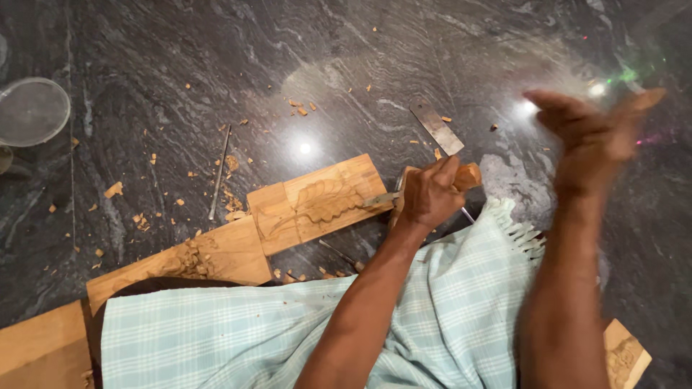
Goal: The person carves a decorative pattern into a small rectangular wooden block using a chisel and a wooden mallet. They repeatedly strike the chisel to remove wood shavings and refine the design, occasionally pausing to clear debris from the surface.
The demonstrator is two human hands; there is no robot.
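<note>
While the left hand (pixel 430 193) keeps its fingers closed around the wooden handle of a chisel (pixel 404 193), whose blade rests on the leaf carving of the upper board (pixel 321 202), the right hand (pixel 595 133) hangs raised and blurred above the floor (pixel 432 57), and its fingers seem to hold a pale wooden piece, perhaps a mallet (pixel 649 98), though the blur hides the grip. The risk, as I judge it, is a strike landing off the handle end and hitting the left knuckles, since they wrap just beside the spot to be hit. A blow too hard or at a poor angle could drive the blade across the leaf and split the thin relief. The board lies loose on polished stone, so it could slide under a knock. Counted: 2 hands, 1 chisel in hand, 1 thin metal rod (pixel 219 173) lying left of the boards, 1 flat metal blade (pixel 437 127) beyond them, 2 carved boards overlapping, the lower board (pixel 194 259) touching the checked cloth (pixel 447 302), 1 plain plank (pixel 40 349) at the bottom left corner, 1 carved piece (pixel 626 354) at the lower right, 1 clear round lid (pixel 30 112) at the left edge, and many scattered wood chips (pixel 114 189).
</note>
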